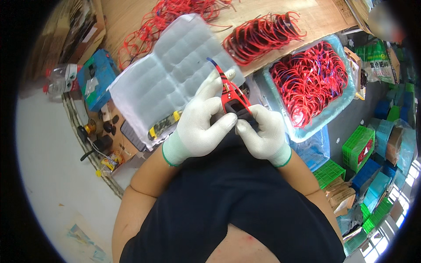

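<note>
A pair of red sunglasses (230, 94) with dark lenses is held up in front of my chest, one temple with a blue tip pointing away. My left hand (197, 127), in a white knit glove, has its thumb and fingers closed on the left side of the glasses. On the other side, my gloved right hand (266, 136) pinches them near the lenses. Both thumbs almost meet at the near edge. Under and beyond the hands a pale padded cloth (142, 81) is spread on the wooden table (125, 17).
More red sunglasses stand in a nested row (263, 37), with a loose tangle of red glasses (175, 15) farther left. To the right, a lined basket (344, 98) is heaped with them. A blue box (97, 79) and plastic bottle (61, 79) are at left. Green crates (357, 147) stand at right.
</note>
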Demonstrator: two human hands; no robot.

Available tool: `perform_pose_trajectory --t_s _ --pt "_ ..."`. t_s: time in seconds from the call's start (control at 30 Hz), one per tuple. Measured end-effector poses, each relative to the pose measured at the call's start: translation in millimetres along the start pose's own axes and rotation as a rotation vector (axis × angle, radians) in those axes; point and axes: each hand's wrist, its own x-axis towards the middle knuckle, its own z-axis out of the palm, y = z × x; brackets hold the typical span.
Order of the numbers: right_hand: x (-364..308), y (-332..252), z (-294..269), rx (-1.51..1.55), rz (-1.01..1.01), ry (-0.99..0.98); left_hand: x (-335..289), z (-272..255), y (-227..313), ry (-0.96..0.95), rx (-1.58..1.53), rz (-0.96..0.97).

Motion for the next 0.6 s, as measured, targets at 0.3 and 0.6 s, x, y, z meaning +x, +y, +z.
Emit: perform_pose_trajectory --t_s 0.3,0.6 --pt "135.5 148.1 -188.1 -0.282 0.210 0.366 91.8 92.3 -52.3 0.140 -0.190 -0.533" --pt "259.3 269.4 -210.7 -0.587 0.383 -0.033 249.4 77.0 -151.7 0.230 0.922 -0.470"
